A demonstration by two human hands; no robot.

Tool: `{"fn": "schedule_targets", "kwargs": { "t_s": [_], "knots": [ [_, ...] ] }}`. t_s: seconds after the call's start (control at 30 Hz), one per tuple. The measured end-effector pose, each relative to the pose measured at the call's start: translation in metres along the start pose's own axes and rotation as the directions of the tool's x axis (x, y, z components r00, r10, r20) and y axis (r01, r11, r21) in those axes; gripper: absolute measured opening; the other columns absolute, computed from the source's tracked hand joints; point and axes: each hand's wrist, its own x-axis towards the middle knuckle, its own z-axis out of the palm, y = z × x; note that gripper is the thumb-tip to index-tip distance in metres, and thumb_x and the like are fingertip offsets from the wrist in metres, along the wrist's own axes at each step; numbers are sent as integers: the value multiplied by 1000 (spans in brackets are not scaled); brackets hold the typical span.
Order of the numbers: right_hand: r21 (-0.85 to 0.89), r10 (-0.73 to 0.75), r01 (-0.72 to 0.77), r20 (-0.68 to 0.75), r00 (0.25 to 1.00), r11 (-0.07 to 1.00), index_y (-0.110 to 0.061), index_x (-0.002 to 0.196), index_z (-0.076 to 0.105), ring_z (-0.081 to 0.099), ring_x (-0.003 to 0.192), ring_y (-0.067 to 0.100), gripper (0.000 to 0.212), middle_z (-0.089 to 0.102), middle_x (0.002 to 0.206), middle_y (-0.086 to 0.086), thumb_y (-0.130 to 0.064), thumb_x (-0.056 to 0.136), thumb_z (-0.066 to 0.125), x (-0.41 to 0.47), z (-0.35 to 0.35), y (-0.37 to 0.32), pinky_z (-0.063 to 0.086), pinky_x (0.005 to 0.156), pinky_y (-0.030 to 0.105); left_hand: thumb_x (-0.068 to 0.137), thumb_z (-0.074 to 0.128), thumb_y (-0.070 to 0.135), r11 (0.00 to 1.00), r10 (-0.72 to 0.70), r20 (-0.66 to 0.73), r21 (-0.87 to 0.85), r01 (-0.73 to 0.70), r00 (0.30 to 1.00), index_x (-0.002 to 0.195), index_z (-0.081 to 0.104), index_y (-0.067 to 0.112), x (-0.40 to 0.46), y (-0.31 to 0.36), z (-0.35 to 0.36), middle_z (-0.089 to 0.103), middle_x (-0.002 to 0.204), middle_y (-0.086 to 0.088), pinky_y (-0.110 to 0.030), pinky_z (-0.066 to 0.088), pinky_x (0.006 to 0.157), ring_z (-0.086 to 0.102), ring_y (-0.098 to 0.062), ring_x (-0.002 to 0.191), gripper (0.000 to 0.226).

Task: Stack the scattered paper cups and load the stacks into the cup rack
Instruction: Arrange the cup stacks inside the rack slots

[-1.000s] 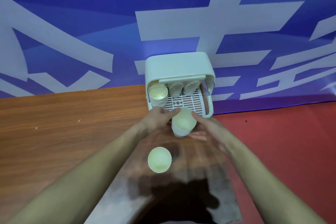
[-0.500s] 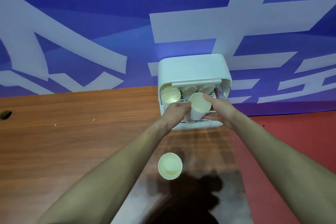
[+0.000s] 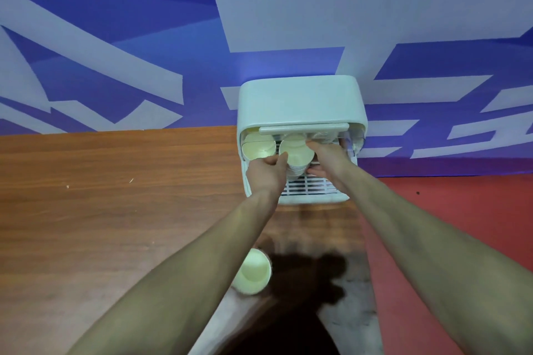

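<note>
A pale green cup rack [image 3: 300,101] with a raised lid stands at the table's far edge. Both hands hold a stack of paper cups [image 3: 297,154] tilted toward me inside the rack's opening, over its slotted tray. My left hand [image 3: 266,171] grips the stack from the left; my right hand [image 3: 327,160] grips it from the right, fingers curled over rim and side. Another stack [image 3: 257,148] sits in the rack's left side. More cups show dimly at the back. One single cup [image 3: 253,272] stands on the table near me, partly behind my left forearm.
The wooden table [image 3: 101,196] stretches left; a red surface [image 3: 461,210] lies to the right. A blue and white banner [image 3: 144,37] rises directly behind the rack. A dark shadow falls on the table near me.
Both hands carried the cup stack from in front of the rack up into its opening. The stack now sits beside the left stack, over the tray.
</note>
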Motion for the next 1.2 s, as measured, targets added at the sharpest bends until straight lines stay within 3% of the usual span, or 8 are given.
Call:
{"fn": "schedule_targets", "kwargs": {
  "t_s": [0.27,0.53,0.63,0.73,0.93,1.0,1.1,1.2],
  "knots": [
    [26,-11,12,-18,1000,1000,-24,97,65,68,98,17,8,71,104,0,-31,93,67,13,4,-3,59,89,41,69,88,39,915,-256,-119,-348,201,959,46,71,24,0,-2,12,73,64,-3,-49,62,81,73,-31,75,32],
    [8,-5,5,2,1000,1000,-22,112,64,68,96,14,22,71,109,-2,-37,95,63,8,7,-4,59,88,38,68,92,32,871,-314,-30,-408,275,949,77,76,15,-6,0,2,77,80,-5,-41,63,82,76,-26,82,25],
    [-41,-9,8,-14,1000,999,-27,95,65,67,95,14,18,71,103,-5,-44,94,62,1,6,-6,58,82,33,65,94,32,856,-338,17,-409,315,941,88,73,6,-8,2,-7,77,86,-10,-40,63,82,76,-26,84,41],
    [-328,-140,93,-123,983,940,-26,75,63,64,97,23,35,67,92,-4,-57,91,54,-5,1,-3,55,89,43,68,94,23,835,-348,97,-419,356,932,93,67,1,-15,6,-23,73,87,-12,-34,63,73,72,-22,79,43],
    [-382,-312,186,-301,901,905,-10,59,52,57,62,31,32,62,64,17,-31,84,51,-37,7,15,49,61,37,71,92,19,843,-335,126,-403,357,934,93,65,-1,-25,-3,-60,67,77,-9,-28,61,66,64,-16,66,39],
    [-382,-324,213,-255,911,899,-6,67,62,61,60,27,29,66,65,16,-29,80,52,-48,16,24,55,61,42,77,87,20,871,-297,163,-358,336,941,95,67,0,-29,-6,-72,70,83,-8,-32,60,74,68,-18,77,33],
    [-403,-267,226,-47,963,887,-6,76,67,58,47,9,19,67,64,11,-18,88,58,-69,30,36,46,51,25,85,80,22,939,-183,222,-249,237,958,108,71,4,-35,-13,-87,73,97,-5,-28,56,78,68,-14,88,30],
    [-447,-196,236,135,971,863,-14,78,69,64,57,11,16,71,74,3,-18,91,60,-87,41,55,45,50,18,88,77,23,995,-64,283,-52,82,957,124,69,9,-40,-31,-105,72,114,-3,-27,54,86,64,-10,95,40]
  ]
}}
